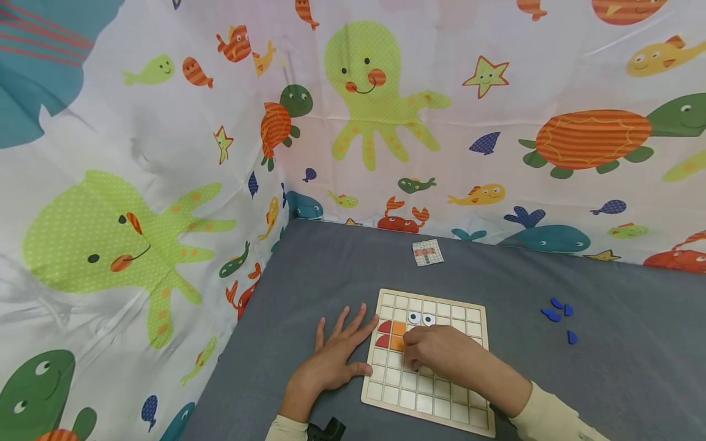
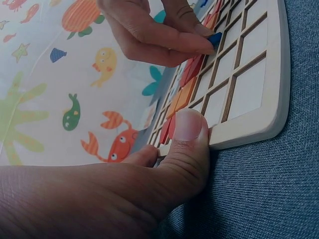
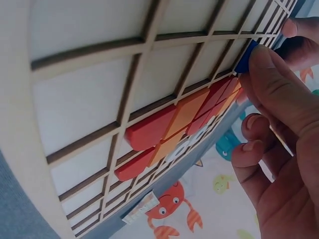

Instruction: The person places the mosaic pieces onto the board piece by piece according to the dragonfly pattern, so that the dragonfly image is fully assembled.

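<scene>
A square wooden grid board (image 1: 408, 399) lies on the grey surface. My right hand (image 1: 447, 352) is over its middle, pinching a small blue tile (image 3: 245, 59) between thumb and finger, low against the cells. The left hand (image 1: 333, 358) rests at the board's left edge with fingers spread and the thumb on the rim. Red rounded tiles (image 1: 384, 327) and orange tiles (image 1: 398, 329) sit in cells at the left, below two eye tiles (image 1: 421, 318). In the right wrist view, more red tiles (image 3: 147, 130) and orange tiles show; my right hand hides some from above.
Several loose blue tiles (image 1: 554, 313) lie on the surface to the right of the board. A small pattern card (image 1: 428, 252) lies behind it. A sea-animal curtain (image 1: 430, 202) stands along the back and left of the grey surface (image 1: 331, 269).
</scene>
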`<state>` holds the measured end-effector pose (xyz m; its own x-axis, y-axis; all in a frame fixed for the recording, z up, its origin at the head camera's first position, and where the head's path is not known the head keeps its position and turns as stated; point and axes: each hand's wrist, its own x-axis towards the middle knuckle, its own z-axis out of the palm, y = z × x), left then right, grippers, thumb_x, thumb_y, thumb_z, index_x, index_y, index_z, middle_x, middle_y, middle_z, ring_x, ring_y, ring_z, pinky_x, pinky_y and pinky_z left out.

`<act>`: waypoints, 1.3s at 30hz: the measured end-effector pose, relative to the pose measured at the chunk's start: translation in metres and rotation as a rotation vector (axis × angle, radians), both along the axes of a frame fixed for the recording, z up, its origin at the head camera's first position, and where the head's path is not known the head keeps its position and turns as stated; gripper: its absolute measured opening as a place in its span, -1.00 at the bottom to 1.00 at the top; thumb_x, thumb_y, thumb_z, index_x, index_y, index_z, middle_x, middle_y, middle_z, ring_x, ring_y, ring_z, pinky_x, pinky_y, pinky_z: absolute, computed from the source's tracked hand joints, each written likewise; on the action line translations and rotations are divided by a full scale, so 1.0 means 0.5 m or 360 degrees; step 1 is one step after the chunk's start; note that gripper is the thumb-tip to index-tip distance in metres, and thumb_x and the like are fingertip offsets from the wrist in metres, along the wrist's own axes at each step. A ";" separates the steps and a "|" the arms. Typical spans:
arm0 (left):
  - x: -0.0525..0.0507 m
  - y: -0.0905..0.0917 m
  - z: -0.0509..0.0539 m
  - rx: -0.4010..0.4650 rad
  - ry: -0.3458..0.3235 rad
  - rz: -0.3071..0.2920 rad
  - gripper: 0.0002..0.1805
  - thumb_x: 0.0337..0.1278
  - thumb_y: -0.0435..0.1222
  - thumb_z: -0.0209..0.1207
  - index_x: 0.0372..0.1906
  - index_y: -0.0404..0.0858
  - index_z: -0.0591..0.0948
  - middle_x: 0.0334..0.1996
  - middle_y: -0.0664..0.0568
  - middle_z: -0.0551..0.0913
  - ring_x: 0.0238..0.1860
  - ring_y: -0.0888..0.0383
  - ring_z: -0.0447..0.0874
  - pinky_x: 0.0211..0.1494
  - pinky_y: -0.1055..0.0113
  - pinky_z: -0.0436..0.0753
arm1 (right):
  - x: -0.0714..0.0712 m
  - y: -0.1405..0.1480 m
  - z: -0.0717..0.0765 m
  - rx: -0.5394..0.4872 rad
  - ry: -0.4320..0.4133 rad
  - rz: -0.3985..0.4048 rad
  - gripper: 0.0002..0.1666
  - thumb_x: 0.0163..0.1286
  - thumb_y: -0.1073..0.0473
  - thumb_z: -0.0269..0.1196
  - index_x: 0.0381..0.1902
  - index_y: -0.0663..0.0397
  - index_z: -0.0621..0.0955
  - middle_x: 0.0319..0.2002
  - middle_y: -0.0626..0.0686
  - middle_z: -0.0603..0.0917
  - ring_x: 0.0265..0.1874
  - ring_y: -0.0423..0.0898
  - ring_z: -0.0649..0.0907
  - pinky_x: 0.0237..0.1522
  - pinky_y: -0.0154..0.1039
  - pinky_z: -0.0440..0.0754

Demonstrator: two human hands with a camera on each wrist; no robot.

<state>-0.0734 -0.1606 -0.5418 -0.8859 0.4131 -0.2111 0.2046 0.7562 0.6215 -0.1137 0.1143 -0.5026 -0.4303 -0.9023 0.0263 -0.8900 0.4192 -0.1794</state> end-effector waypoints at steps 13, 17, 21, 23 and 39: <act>0.002 -0.002 -0.003 0.0016 0.0003 0.0002 0.05 0.19 0.05 0.37 0.73 0.17 0.12 0.74 0.09 -0.10 0.73 -0.17 -0.32 0.57 -0.47 -0.43 | 0.005 0.012 -0.005 -0.0146 0.0114 0.0108 -0.79 0.26 0.20 0.53 -0.41 -0.29 0.76 -0.27 -0.31 0.69 -0.23 -0.34 0.63 -0.23 -0.39 0.66; 0.002 -0.001 -0.002 0.0025 0.0002 0.0003 0.04 0.19 0.04 0.37 0.73 0.17 0.13 0.74 0.09 -0.10 0.73 -0.17 -0.32 0.57 -0.47 -0.44 | 0.010 0.016 -0.007 -0.0136 0.0180 0.0136 -0.80 0.26 0.21 0.52 -0.33 -0.31 0.80 -0.22 -0.26 0.71 -0.20 -0.30 0.64 -0.19 -0.36 0.70; 0.003 -0.001 -0.002 0.0024 0.0007 0.0000 0.04 0.19 0.05 0.37 0.73 0.17 0.13 0.74 0.09 -0.11 0.73 -0.18 -0.31 0.57 -0.47 -0.44 | 0.014 0.021 -0.005 -0.0077 0.0197 0.0127 -0.79 0.28 0.17 0.51 -0.20 -0.32 0.85 -0.11 -0.20 0.74 -0.12 -0.24 0.69 -0.12 -0.30 0.75; 0.003 -0.001 -0.001 0.0024 0.0001 0.0001 0.04 0.20 0.04 0.37 0.73 0.17 0.13 0.74 0.09 -0.11 0.73 -0.17 -0.32 0.57 -0.47 -0.44 | 0.015 0.023 -0.003 -0.0049 0.0185 0.0111 -0.76 0.28 0.18 0.51 -0.15 -0.33 0.85 -0.08 -0.19 0.74 -0.12 -0.24 0.69 -0.14 -0.29 0.75; 0.001 -0.005 -0.012 0.0076 0.0024 -0.0012 0.04 0.20 0.04 0.37 0.73 0.18 0.12 0.75 0.08 -0.11 0.73 -0.19 -0.34 0.54 -0.48 -0.50 | 0.032 0.046 -0.003 -0.0032 0.0062 -0.0040 -0.67 0.40 0.17 0.45 0.05 -0.35 0.84 -0.04 -0.15 0.67 -0.14 -0.24 0.65 -0.12 -0.18 0.77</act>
<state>-0.0731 -0.1632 -0.5480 -0.8856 0.4292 -0.1778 0.2197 0.7242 0.6537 -0.0977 0.1372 -0.5040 -0.4514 -0.8902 0.0612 -0.8855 0.4385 -0.1533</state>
